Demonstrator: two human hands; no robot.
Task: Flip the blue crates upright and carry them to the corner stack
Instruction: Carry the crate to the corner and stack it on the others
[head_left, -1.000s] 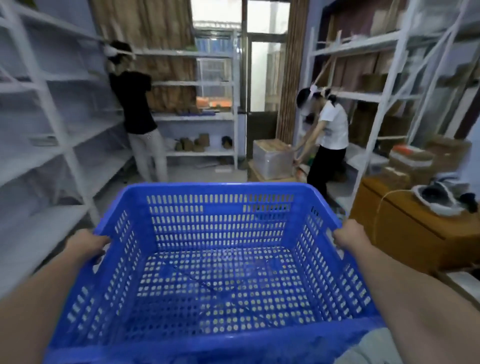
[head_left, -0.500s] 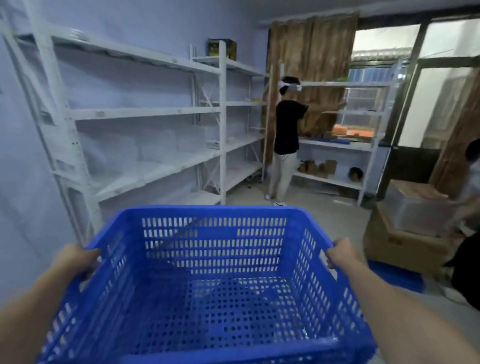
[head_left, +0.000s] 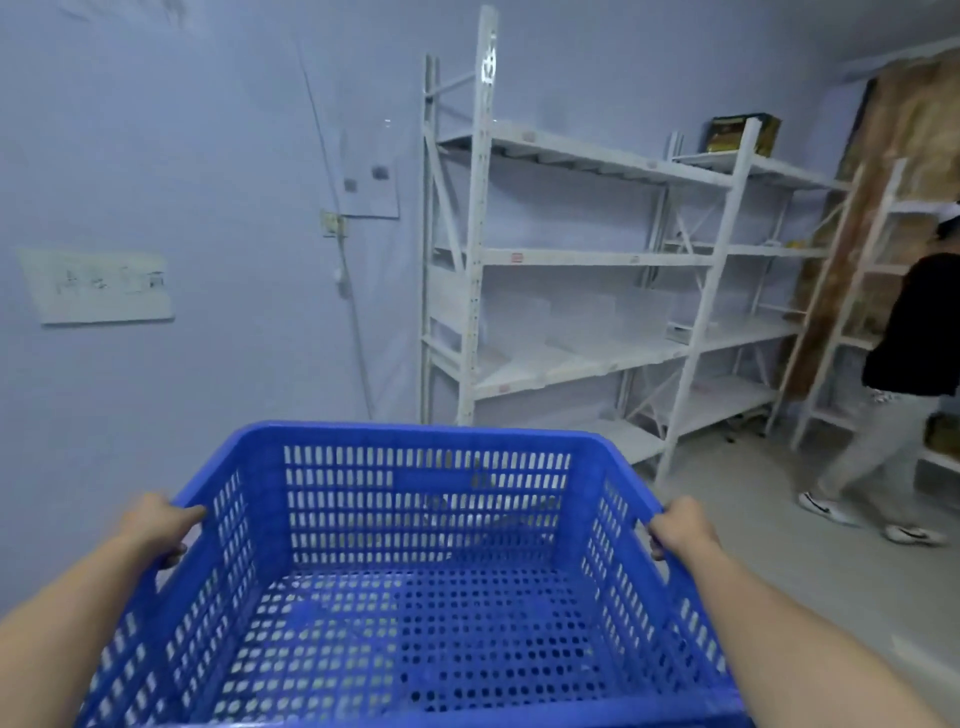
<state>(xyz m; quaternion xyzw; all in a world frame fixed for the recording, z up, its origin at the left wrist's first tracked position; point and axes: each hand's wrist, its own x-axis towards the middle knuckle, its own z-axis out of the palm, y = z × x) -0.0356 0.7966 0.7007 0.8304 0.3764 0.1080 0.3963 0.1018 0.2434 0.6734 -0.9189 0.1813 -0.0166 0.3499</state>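
I hold one blue perforated plastic crate (head_left: 415, 597) upright in front of me, its open top facing up and nothing inside it. My left hand (head_left: 156, 530) grips the left rim and my right hand (head_left: 680, 527) grips the right rim. The crate fills the lower middle of the head view, held above the floor. Through its mesh bottom I make out something blue below, too unclear to name. No corner stack shows plainly.
A pale blue wall (head_left: 182, 338) with a paper notice and a hanging cable stands straight ahead. White metal shelving (head_left: 582, 260) runs along the wall to the right. A person in a black top (head_left: 904, 374) walks on the grey floor at the far right.
The view has swung left: the window, door, boxes and the second person have left the frame, and the bare wall now faces me. Both hands keep their grip on the crate.
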